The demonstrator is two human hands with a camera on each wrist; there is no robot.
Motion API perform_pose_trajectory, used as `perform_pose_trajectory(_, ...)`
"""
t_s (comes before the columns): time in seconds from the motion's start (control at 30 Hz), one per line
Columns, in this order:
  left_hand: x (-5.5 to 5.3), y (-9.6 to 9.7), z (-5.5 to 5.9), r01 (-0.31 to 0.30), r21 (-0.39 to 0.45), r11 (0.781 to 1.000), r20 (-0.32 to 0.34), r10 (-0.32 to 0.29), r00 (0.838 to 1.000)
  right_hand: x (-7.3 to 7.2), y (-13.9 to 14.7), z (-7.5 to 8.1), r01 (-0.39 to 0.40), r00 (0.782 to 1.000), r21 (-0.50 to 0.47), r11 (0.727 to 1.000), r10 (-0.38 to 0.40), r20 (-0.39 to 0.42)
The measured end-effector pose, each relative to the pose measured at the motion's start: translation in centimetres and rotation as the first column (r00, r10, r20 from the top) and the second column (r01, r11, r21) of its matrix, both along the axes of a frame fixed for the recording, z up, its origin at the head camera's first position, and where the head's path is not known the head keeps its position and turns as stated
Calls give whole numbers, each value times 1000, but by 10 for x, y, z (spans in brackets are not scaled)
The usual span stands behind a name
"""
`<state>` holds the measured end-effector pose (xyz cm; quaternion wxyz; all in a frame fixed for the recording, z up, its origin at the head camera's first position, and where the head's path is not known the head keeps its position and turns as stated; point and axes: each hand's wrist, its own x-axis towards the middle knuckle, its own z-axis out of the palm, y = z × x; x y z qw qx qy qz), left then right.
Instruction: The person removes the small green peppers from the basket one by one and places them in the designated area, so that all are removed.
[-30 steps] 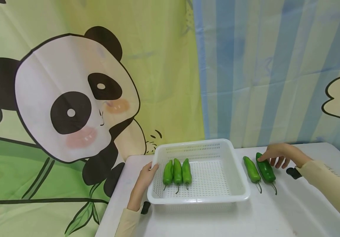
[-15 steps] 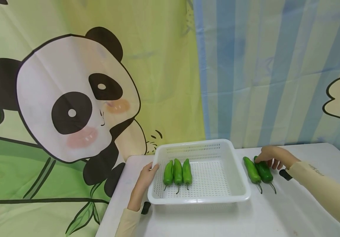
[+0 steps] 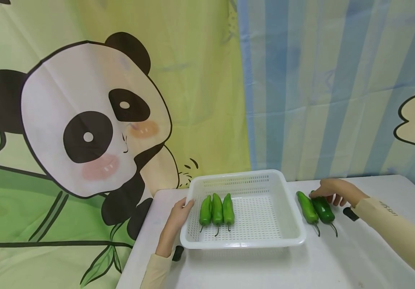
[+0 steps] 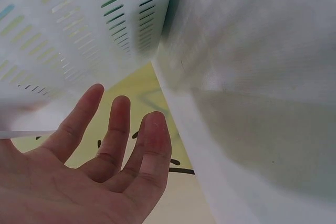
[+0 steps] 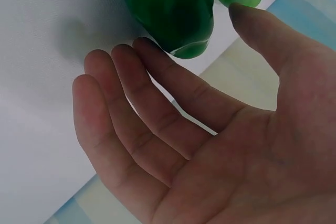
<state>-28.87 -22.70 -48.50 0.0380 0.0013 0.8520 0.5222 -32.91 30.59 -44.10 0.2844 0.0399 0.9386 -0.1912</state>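
Note:
A white plastic basket stands on the table, with three light green peppers side by side in its left part. My left hand holds its left rim, thumb over the edge; in the left wrist view the loosely bent fingers lie outside the slotted wall. Right of the basket, a lighter green pepper and a dark green pepper lie together, stems toward me. My right hand is at the dark pepper's far tip; in the right wrist view its index finger is close to the tip, the thumb apart from it.
The white table extends to the right and in front of the basket. A printed panda curtain and a blue striped curtain hang behind the table's back edge. A small black piece shows at the right wrist.
My right hand moved left with the dark green pepper, bringing it up against the lighter one; in the last half second both barely shifted. The left hand and basket stayed in place.

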Motion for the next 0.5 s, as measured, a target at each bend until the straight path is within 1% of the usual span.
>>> perform_pose_trajectory(0.27,1,0,0,-8,-7,1000,-5,8,1000,-1,5,1,-3,1000,3,1000,3,1)
perform_pose_trajectory(0.4,1,0,0,-8,-11,1000,-1,8,1000,-2,6,7,-37,999,23,999,38,-27)
perform_pose_trajectory(0.5,1,0,0,-8,-13,1000,-1,8,1000,-4,6,12,-97,993,32,995,99,-61)
